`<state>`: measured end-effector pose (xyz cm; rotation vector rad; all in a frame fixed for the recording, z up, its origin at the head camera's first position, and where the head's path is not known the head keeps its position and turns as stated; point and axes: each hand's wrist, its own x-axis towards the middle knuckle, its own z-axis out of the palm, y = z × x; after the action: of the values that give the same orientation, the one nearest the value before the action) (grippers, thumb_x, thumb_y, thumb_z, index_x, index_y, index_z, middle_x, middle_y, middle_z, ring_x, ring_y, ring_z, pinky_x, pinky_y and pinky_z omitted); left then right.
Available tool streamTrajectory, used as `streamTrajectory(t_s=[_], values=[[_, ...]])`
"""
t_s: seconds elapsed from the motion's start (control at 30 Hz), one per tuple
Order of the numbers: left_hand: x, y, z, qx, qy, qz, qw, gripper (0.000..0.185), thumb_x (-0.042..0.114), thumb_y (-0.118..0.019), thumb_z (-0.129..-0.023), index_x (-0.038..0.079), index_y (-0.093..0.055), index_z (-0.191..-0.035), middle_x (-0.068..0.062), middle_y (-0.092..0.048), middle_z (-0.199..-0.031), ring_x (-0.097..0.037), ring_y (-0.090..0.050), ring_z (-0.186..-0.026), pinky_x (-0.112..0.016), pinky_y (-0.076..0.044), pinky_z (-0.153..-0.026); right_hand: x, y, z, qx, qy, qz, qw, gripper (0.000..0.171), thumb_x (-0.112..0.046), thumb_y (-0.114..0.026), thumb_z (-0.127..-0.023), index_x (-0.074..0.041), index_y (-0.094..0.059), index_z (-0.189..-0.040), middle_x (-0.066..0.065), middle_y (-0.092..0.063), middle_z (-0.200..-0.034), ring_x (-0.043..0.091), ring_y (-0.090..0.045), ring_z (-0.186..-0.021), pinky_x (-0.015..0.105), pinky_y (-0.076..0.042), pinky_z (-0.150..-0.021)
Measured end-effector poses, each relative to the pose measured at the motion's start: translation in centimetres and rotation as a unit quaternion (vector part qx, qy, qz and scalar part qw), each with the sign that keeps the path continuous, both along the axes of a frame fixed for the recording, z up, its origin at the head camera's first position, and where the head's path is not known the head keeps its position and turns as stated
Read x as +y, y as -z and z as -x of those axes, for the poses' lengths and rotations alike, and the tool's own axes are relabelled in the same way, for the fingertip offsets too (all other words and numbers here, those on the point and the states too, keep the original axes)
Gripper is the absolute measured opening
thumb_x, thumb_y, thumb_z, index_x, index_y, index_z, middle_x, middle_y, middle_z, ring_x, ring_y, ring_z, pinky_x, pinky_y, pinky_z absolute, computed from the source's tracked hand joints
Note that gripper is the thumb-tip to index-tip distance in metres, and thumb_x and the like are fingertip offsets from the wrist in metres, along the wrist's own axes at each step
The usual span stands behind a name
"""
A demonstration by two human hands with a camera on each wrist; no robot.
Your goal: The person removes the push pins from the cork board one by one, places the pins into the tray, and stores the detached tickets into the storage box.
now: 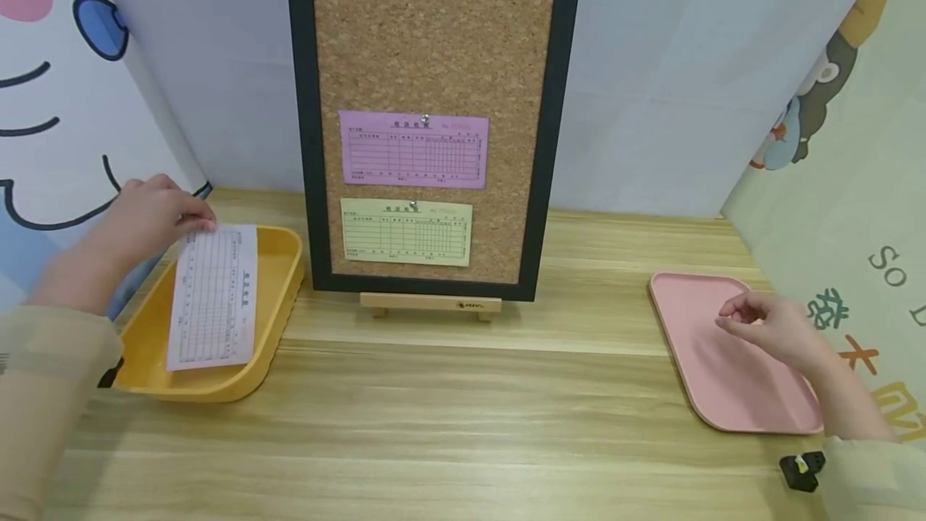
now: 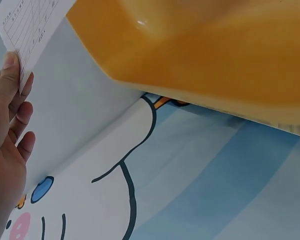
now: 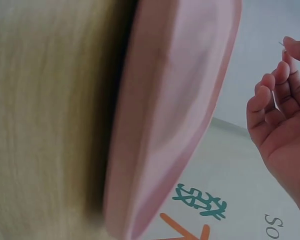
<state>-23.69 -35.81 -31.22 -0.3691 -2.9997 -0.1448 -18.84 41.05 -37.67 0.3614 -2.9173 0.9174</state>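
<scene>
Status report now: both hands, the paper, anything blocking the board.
Left hand pinches white slip over yellow tray. Right hand curled above pink tray, maybe a pin. Corkboard unobstructed.

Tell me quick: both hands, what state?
Left hand: pinches the white form over the yellow tray.
Right hand: fingers curled above the pink tray; contents unclear.

Two bare hands, no gloves, rings or watch visible. Left hand [image 1: 148, 219]: sleeve of pale beige, slightly sheer fabric, loose at the cuff. Right hand [image 1: 770, 328]: matching beige sleeve. Small black device with a yellow mark [image 1: 801, 469] sits at the right cuff. Fingernails short, unpainted.
</scene>
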Motion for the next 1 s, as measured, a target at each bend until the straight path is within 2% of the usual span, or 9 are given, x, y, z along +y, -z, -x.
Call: streamTrajectory(t_s=[0.23,0.47,0.67,0.9,1.0], values=[[0.3,0.8,0.4,-0.024,0.004,0.001,0.9997,0.013,0.013,-0.068,-0.085,0.005,-0.071,-0.095,-0.013,-0.064,-0.092,-0.036,-0.042,-0.096,-0.05,-0.03,-0.084,0.8,0.9,0.5,-0.033,-0.008,-0.014,0.999,0.01,-0.009,-0.069,-0.084,-0.002,-0.063,-0.089,-0.006,-0.054,-0.072,0.001,-0.046,-0.064,0.021,-0.041,-0.05],[0.7,1.3,0.8,-0.037,0.03,0.022,0.9986,0.01,0.011,-0.071,-0.083,0.007,-0.073,-0.091,-0.009,-0.067,-0.088,-0.031,-0.043,-0.09,-0.048,-0.029,-0.083,1.8,1.7,0.8,-0.049,-0.02,-0.012,0.999,0.011,-0.008,-0.068,-0.084,0.001,-0.064,-0.089,-0.005,-0.056,-0.072,0.002,-0.047,-0.063,0.023,-0.043,-0.05],[1.0,1.7,1.2,-0.058,0.047,0.032,0.9967,0.007,0.012,-0.073,-0.081,0.01,-0.073,-0.088,-0.007,-0.066,-0.09,-0.03,-0.044,-0.091,-0.047,-0.03,-0.083,2.8,2.2,0.9,-0.061,-0.028,-0.014,0.998,0.007,-0.005,-0.066,-0.085,0.002,-0.064,-0.088,-0.007,-0.057,-0.072,0.0,-0.047,-0.062,0.021,-0.044,-0.052],[1.0,2.9,1.6,-0.059,0.066,0.041,0.9952,0.007,0.012,-0.075,-0.079,0.011,-0.074,-0.085,-0.003,-0.064,-0.086,-0.027,-0.046,-0.088,-0.045,-0.032,-0.081,3.0,2.0,0.8,-0.103,-0.012,-0.058,0.993,0.013,-0.015,-0.066,-0.087,-0.002,-0.065,-0.09,-0.001,-0.058,-0.077,0.0,-0.047,-0.067,0.02,-0.044,-0.059],[1.1,3.3,1.7,-0.061,0.074,0.041,0.9945,0.007,0.012,-0.074,-0.079,0.011,-0.074,-0.085,-0.002,-0.063,-0.084,-0.026,-0.046,-0.086,-0.045,-0.031,-0.08,2.9,2.1,0.8,-0.118,-0.008,-0.058,0.991,0.016,-0.018,-0.067,-0.087,-0.002,-0.065,-0.091,0.0,-0.059,-0.078,0.0,-0.048,-0.066,0.02,-0.044,-0.059]])
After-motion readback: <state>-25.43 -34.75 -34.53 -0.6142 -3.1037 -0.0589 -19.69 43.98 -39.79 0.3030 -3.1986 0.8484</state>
